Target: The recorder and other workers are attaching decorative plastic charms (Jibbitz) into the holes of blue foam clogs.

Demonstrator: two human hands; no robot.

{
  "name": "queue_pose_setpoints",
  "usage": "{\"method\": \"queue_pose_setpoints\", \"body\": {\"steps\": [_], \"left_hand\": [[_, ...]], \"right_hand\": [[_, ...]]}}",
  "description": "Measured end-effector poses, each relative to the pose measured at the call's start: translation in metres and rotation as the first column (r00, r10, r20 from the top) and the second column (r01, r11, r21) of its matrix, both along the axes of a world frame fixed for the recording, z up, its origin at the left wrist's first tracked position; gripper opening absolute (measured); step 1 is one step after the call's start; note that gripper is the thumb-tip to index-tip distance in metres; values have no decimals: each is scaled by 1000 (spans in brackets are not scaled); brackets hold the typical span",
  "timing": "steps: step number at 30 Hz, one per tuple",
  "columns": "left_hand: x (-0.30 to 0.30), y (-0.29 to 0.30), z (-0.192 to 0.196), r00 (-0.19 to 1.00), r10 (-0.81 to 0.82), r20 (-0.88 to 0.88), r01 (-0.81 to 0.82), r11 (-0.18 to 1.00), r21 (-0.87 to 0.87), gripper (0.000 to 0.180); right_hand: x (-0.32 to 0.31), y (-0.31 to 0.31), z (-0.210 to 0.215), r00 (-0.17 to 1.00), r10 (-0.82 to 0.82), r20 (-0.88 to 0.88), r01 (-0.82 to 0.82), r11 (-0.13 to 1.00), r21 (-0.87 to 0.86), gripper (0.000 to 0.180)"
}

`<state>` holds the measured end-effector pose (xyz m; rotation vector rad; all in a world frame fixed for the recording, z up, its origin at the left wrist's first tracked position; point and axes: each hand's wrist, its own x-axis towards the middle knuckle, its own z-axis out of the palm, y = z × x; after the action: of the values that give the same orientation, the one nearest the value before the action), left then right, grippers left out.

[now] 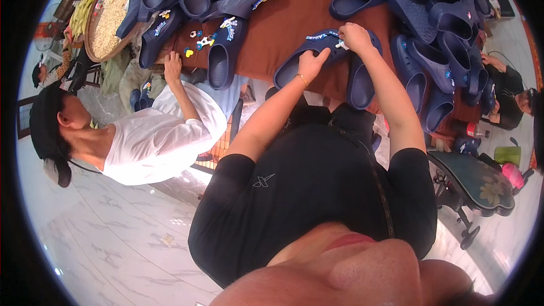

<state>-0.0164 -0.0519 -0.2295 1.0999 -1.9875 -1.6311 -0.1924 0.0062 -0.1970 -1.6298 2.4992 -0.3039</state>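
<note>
Upper centre: a navy clog, long axis slanting, heel lower left, toe upper right. Left hand grips its side; right hand bunches fingertips at a white charm, pinch unclear.

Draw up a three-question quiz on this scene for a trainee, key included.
1. True or false: the person's bare left hand grips a navy-blue slip-on clog.
2. Where is the co-worker in a white shirt and black cap, relative to the person? A) right B) left C) directly opposite
3. Fill in: the small white charm on that clog is nearest the ___ hand.

Key: 1. True. 2. B. 3. right hand.
</note>
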Motion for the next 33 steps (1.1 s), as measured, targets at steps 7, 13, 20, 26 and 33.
{"method": "queue_pose_setpoints", "body": {"steps": [7,13,20,26,33], "left_hand": [[-4,-3,-5,1000,10,-15,-10,1000,-22,53],[-5,-4,-6,999,-17,50,18,999,-27,53],[-4,-6,-14,1000,21,0,-21,1000,12,52],[-5,-6,-3,1000,-2,-11,2,1000,1,51],[-2,-8,-15,1000,30,-1,-30,1000,7,53]], "right_hand": [[-3,-36,1,985,-159,-67,170,958,230,18],[-6,-67,22,990,-139,2,117,843,524,34],[-32,-22,5,974,-98,202,69,987,143,21],[-81,81,-15,866,-415,279,432,902,1,28],[2,58,11,901,-434,-15,430,885,180,38]]}}
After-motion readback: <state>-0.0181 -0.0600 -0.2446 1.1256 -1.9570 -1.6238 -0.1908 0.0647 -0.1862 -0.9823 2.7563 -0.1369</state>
